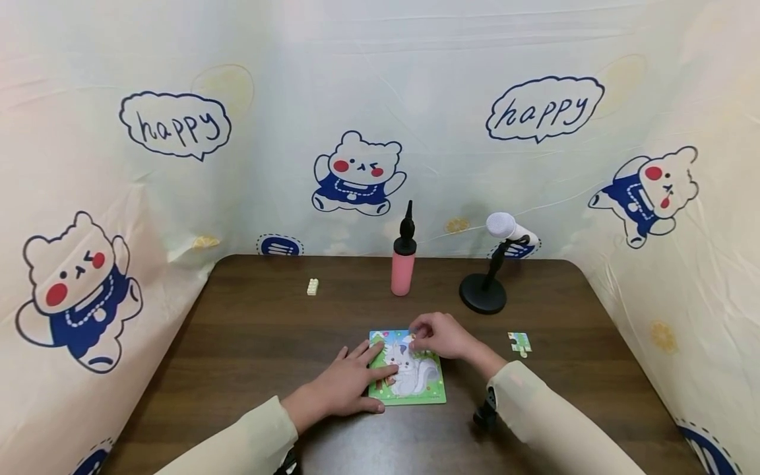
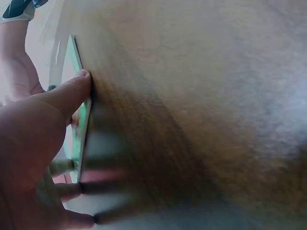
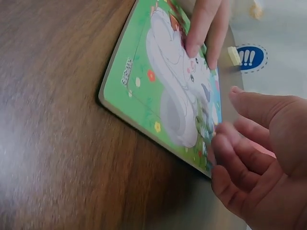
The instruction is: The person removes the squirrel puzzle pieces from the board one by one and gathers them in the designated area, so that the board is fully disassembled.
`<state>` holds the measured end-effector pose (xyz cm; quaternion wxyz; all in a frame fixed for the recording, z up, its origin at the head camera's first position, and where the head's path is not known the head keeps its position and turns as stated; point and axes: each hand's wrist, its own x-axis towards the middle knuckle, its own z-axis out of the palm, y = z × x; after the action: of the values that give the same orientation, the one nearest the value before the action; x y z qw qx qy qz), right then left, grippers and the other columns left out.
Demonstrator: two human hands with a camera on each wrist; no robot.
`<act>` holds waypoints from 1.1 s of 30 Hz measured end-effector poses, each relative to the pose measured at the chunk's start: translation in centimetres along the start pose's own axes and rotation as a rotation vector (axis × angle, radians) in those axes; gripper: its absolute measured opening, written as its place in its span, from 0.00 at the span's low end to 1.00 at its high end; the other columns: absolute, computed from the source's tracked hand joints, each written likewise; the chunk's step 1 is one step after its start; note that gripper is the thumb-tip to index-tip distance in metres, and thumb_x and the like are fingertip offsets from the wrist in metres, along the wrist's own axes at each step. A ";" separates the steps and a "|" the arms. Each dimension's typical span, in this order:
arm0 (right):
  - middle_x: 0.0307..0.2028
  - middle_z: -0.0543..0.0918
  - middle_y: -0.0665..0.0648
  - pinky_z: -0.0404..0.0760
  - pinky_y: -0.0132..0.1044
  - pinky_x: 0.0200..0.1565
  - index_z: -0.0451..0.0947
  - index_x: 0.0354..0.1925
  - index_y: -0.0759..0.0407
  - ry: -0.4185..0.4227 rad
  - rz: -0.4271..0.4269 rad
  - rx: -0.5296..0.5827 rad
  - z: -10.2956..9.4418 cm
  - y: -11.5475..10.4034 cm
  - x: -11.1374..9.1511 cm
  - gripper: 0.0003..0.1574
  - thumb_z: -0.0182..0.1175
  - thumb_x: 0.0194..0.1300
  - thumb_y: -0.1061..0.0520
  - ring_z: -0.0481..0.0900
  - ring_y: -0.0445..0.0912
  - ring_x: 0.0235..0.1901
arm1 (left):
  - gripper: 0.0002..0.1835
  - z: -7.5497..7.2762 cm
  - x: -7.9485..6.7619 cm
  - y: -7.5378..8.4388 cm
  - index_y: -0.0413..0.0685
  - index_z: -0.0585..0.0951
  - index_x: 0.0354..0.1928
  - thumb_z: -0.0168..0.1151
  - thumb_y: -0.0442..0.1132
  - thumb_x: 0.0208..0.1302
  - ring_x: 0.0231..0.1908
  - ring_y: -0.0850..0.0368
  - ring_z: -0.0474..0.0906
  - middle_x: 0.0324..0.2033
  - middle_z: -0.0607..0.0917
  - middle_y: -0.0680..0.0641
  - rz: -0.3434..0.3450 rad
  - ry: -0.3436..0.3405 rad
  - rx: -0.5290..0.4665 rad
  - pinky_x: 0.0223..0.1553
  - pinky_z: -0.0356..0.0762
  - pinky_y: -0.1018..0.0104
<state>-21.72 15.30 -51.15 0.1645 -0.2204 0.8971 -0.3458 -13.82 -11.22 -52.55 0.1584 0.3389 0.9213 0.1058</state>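
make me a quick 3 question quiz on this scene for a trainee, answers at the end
1. In the head view, what stands between the block and the mic?
2. True or false: the left hand is held clear of the puzzle.
3. Which hand is nearer the mic? A) the left B) the right

Key
1. The pink pump.
2. False: the left hand rests on the puzzle, fingers spread.
3. B: the right hand is at the puzzle's far right corner, on the mic's side.
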 end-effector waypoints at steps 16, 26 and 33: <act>0.28 0.81 0.49 0.76 0.36 0.34 0.84 0.48 0.61 0.003 0.109 -0.007 0.5 -0.9 0.3 0.20 0.76 0.59 0.55 0.76 0.43 0.29 | 0.40 -0.4 0.0 0.8 0.76 0.66 0.76 0.63 0.71 0.63 0.77 0.33 0.54 0.80 0.58 0.42 -0.024 -0.004 0.014 0.65 0.61 0.24; 0.28 0.78 0.50 0.75 0.37 0.34 0.85 0.44 0.57 0.043 0.080 -0.041 1.1 -0.7 0.5 0.14 0.76 0.59 0.60 0.74 0.44 0.30 | 0.38 -1.0 -0.1 1.3 0.77 0.66 0.76 0.61 0.70 0.65 0.77 0.31 0.52 0.80 0.56 0.40 -0.018 -0.031 0.049 0.64 0.63 0.25; 0.29 0.83 0.47 0.79 0.36 0.35 0.87 0.38 0.54 0.106 0.022 -0.041 1.1 -0.5 0.6 0.07 0.75 0.60 0.61 0.78 0.41 0.30 | 0.38 -0.9 -0.1 1.2 0.77 0.65 0.76 0.60 0.70 0.66 0.77 0.31 0.52 0.80 0.56 0.39 -0.018 -0.040 0.048 0.64 0.63 0.25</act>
<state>-21.54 14.04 -51.64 0.1162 -0.1951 0.9139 -0.3365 -13.33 -10.44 -51.35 0.1694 0.3366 0.9232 0.0754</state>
